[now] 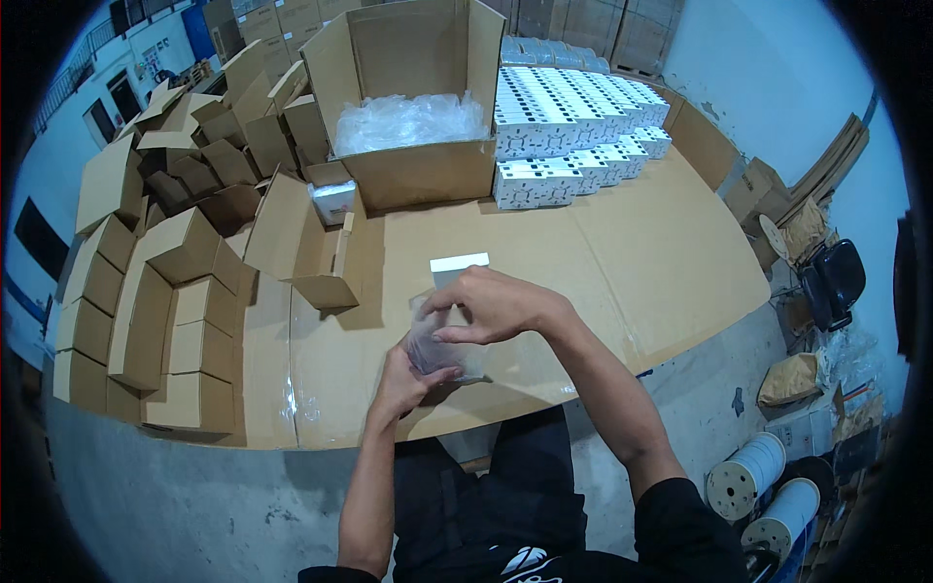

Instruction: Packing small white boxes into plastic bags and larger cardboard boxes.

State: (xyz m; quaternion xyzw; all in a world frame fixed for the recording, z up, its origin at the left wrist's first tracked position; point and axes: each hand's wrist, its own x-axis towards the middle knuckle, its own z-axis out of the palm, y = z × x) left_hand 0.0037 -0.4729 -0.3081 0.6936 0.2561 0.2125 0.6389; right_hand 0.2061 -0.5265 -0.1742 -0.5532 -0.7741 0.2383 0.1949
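Head view: inside an open carton [328,293], one white item [333,202] already placed. Then left hand [398,381], fingers curled around a clear bag [426,347]; behind, on the bench [573,257], a white box [457,264], seemingly not yet bagged; right hand [502,306], fingers half-bent at bag, grip impossible to tell; farther right, stacked white boxes [573,126], apparently remaining.

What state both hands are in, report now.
Left hand: holding a clear plastic bag.
Right hand: curled by the bag; whether it grips cannot be told.
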